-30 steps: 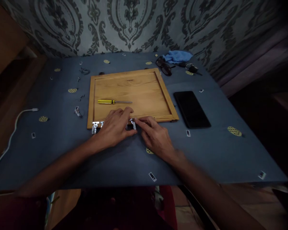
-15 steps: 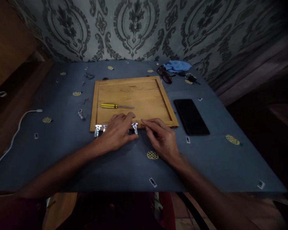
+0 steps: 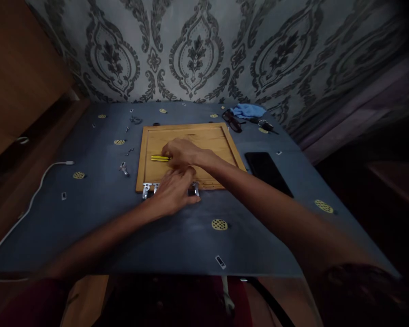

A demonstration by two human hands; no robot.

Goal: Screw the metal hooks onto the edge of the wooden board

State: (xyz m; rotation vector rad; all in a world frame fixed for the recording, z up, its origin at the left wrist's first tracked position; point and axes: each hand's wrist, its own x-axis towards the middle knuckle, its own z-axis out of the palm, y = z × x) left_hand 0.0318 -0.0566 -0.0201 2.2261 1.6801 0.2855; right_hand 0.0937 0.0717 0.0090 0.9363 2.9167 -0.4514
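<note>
Your left hand (image 3: 175, 188) lies spread over hinges (image 3: 146, 191) already at the board's (image 3: 141, 159) edge, your right hand (image 3: 181, 152) is over the screwdriver (image 3: 159, 158) (whether gripped, I can't tell), with metal bits (image 3: 124, 169) unfitted left of both

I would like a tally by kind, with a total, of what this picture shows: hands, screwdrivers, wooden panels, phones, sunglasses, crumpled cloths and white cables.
Hands: 2, left hand and right hand
Screwdriver: 1
Wooden panel: 1
Phone: 1
Sunglasses: 1 pair
Crumpled cloth: 1
White cable: 1
Total: 8
</note>
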